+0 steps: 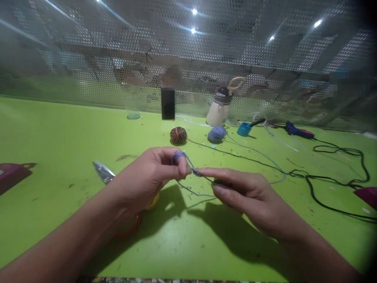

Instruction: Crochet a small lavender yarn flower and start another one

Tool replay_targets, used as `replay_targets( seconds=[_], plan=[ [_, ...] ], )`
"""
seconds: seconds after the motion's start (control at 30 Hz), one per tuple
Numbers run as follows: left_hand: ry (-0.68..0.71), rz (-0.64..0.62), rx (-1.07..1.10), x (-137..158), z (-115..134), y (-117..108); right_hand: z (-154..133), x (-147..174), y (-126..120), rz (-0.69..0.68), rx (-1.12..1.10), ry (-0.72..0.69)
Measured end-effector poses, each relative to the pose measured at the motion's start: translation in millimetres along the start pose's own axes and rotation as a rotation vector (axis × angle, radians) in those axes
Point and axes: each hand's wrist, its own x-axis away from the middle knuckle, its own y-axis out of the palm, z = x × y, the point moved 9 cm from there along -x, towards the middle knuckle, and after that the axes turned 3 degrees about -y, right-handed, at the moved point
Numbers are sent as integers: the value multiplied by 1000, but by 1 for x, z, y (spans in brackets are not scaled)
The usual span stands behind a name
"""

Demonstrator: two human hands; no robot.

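Note:
Blue-purple yarn (178, 155) loops around the index finger of my left hand (153, 169), whose thumb and fingers pinch it. Between the fingers of my right hand (250, 192) is a thin crochet hook (208, 179) with a dark green grip, mostly hidden by the fingers. The hook's tip meets a small yarn loop (196, 171) just beside my left fingertips. A strand hangs below both hands, and another runs across the table to a blue-purple yarn ball (217, 134). Partly under my left forearm lie scissors (103, 172), blades pointing away.
On the green table (73, 137) stand a multicoloured yarn ball (178, 135), a phone (168, 104), a white bottle (218, 112) and a blue tape roll (244, 129). A blue glue gun (299, 130) and black cables (318, 200) lie right. Behind rises a perforated metal panel (191, 59).

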Motion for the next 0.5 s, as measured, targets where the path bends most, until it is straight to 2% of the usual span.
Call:
replay_targets(
  seconds=[0.2,0.37,0.5],
  plan=[
    [-87,35,22,-2,-10,2,19,1,3,54,-280,112],
    [-73,-15,79,-2,-3,8,18,0,-1,103,-277,108],
    [-38,17,210,-3,0,2,17,1,-5,119,-225,123]
  ],
)
